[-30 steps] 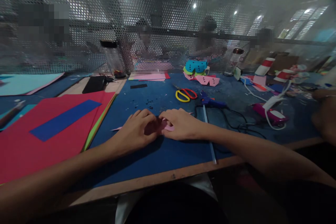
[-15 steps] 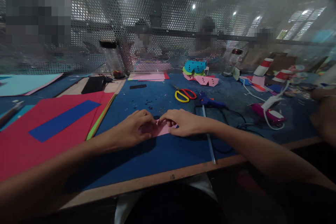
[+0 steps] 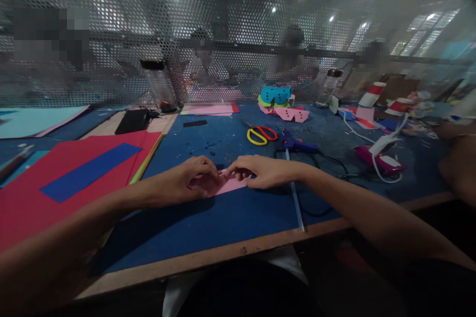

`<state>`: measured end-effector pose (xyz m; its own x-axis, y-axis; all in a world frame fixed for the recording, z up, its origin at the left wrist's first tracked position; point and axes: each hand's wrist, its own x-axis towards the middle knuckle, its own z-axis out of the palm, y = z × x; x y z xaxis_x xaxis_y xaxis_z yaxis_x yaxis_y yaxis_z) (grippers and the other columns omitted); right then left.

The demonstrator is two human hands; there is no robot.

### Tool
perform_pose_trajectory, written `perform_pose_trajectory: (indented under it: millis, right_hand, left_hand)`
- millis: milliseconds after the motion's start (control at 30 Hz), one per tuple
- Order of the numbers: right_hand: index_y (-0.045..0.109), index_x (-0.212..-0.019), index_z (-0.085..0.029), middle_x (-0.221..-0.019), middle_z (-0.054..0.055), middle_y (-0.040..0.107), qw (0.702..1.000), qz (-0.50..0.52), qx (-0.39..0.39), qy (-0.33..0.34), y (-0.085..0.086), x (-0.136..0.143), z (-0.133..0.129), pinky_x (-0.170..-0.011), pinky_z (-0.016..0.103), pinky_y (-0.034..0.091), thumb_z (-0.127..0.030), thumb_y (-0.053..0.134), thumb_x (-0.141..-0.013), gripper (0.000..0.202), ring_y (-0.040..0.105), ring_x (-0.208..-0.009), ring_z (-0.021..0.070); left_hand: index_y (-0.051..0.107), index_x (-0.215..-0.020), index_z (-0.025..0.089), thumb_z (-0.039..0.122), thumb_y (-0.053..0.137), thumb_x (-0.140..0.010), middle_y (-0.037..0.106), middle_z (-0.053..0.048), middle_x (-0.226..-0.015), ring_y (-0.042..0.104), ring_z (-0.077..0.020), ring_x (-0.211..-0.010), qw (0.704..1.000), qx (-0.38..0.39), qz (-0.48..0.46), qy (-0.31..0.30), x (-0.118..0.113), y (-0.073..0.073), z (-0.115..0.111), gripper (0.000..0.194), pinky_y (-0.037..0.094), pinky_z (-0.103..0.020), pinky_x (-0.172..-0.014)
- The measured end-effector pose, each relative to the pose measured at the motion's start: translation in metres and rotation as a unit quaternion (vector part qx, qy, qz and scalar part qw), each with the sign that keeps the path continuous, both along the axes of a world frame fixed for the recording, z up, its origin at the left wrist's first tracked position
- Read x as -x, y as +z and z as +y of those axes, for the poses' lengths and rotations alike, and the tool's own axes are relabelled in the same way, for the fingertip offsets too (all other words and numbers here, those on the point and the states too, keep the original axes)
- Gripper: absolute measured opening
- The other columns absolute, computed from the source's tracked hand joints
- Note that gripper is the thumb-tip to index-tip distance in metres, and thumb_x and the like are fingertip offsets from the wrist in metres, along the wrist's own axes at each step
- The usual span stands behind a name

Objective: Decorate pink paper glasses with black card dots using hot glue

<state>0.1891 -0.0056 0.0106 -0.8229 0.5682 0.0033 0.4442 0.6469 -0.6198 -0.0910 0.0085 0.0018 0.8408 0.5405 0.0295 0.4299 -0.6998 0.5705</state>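
A strip of pink paper (image 3: 232, 184) lies on the blue tabletop in front of me, partly covered by my fingers. My left hand (image 3: 191, 177) is curled over its left part, thumb low and fingertips at the far edge, gripping it. From the right, my right hand (image 3: 262, 170) presses bent fingers on the paper, with the index fingertip close to the left fingers. A bit of dark blue shows under the right fingers. Small black dots (image 3: 211, 146) are scattered just beyond the hands.
Scissors (image 3: 257, 135) and a blue glue gun (image 3: 297, 143) with its glue stick lie to the right, cables around them. Red paper (image 3: 85, 158) with a blue strip (image 3: 91, 172) is on the left. Cut paper masks (image 3: 275, 95) stand behind. Another person's arm (image 3: 461, 158) is far right.
My left hand has shifted slightly left, and more of the pink paper shows between and below the hands. The right hand stays nearly in place on the paper.
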Motion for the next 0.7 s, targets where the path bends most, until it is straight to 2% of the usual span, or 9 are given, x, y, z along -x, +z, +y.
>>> perform_pose_trajectory:
  millis: [133, 233, 300, 367, 467, 600, 700]
  right_hand:
    - [0.062, -0.126, -0.017, -0.110, 0.006, 0.065, 1.000, 0.007, 0.017, -0.006, 0.000, 0.000, 0.000, -0.084, 0.028, 0.049, -0.001, 0.052, -0.073, 0.056, 0.060, -0.092, 0.0146]
    - [0.066, -0.118, -0.016, -0.108, 0.006, 0.068, 0.998, 0.044, 0.018, -0.044, -0.002, 0.002, 0.001, -0.083, 0.028, 0.049, -0.005, 0.051, -0.082, 0.041, 0.062, -0.093, 0.0142]
    - [0.068, -0.111, -0.016, -0.107, 0.005, 0.069, 0.993, 0.063, -0.033, -0.094, -0.006, 0.002, 0.004, -0.085, 0.028, 0.047, -0.010, 0.052, -0.089, 0.028, 0.062, -0.095, 0.0149]
    - [0.069, -0.106, -0.016, -0.105, 0.006, 0.067, 0.983, 0.043, -0.115, -0.138, -0.010, 0.001, 0.007, -0.088, 0.031, 0.045, -0.015, 0.055, -0.091, 0.020, 0.060, -0.097, 0.0166]
    - [0.070, -0.103, -0.016, -0.101, 0.007, 0.064, 0.964, -0.014, -0.211, -0.158, -0.018, -0.002, 0.012, -0.091, 0.033, 0.041, -0.022, 0.061, -0.092, 0.016, 0.057, -0.099, 0.0191]
    - [0.070, -0.099, -0.017, -0.099, 0.006, 0.062, 0.956, -0.029, -0.247, -0.155, -0.024, -0.005, 0.017, -0.088, 0.032, 0.040, -0.028, 0.066, -0.092, 0.013, 0.055, -0.098, 0.0189]
    - [0.069, -0.092, -0.017, -0.095, 0.005, 0.063, 0.957, -0.026, -0.247, -0.153, -0.026, -0.003, 0.018, -0.084, 0.030, 0.039, -0.024, 0.067, -0.092, 0.008, 0.056, -0.094, 0.0178]
  left_hand:
    - [0.065, -0.119, 0.028, 0.031, 0.065, -0.087, 0.059, -0.008, -0.125, 0.055, -0.0250, -0.118, 1.000, 0.001, 0.003, -0.005, 0.002, -0.001, 0.001, 0.031, 0.049, -0.039, -0.099]
    - [0.065, -0.119, 0.029, 0.028, 0.065, -0.087, 0.059, -0.007, -0.127, 0.056, -0.0239, -0.118, 1.000, -0.009, 0.008, -0.006, 0.002, 0.001, 0.000, 0.033, 0.050, -0.037, -0.098]
    - [0.065, -0.118, 0.030, 0.024, 0.065, -0.086, 0.059, -0.006, -0.127, 0.057, -0.0231, -0.119, 1.000, -0.018, 0.011, -0.007, 0.001, 0.002, -0.002, 0.033, 0.050, -0.037, -0.101]
    - [0.066, -0.117, 0.030, 0.022, 0.064, -0.086, 0.060, -0.005, -0.127, 0.057, -0.0227, -0.120, 1.000, -0.024, 0.010, -0.005, 0.001, 0.003, -0.005, 0.032, 0.049, -0.037, -0.103]
    - [0.067, -0.115, 0.029, 0.019, 0.063, -0.085, 0.060, -0.005, -0.127, 0.057, -0.0221, -0.120, 1.000, -0.028, -0.003, 0.000, 0.001, 0.002, -0.007, 0.032, 0.048, -0.036, -0.104]
    - [0.069, -0.110, 0.026, 0.019, 0.060, -0.087, 0.062, -0.006, -0.124, 0.059, -0.0208, -0.118, 0.999, -0.010, -0.031, 0.005, -0.001, -0.002, -0.005, 0.025, 0.049, -0.034, -0.103]
    - [0.070, -0.104, 0.023, 0.021, 0.056, -0.090, 0.066, -0.007, -0.115, 0.062, -0.0209, -0.110, 0.997, -0.002, -0.058, 0.056, -0.005, -0.006, -0.006, 0.020, 0.051, -0.035, -0.099]
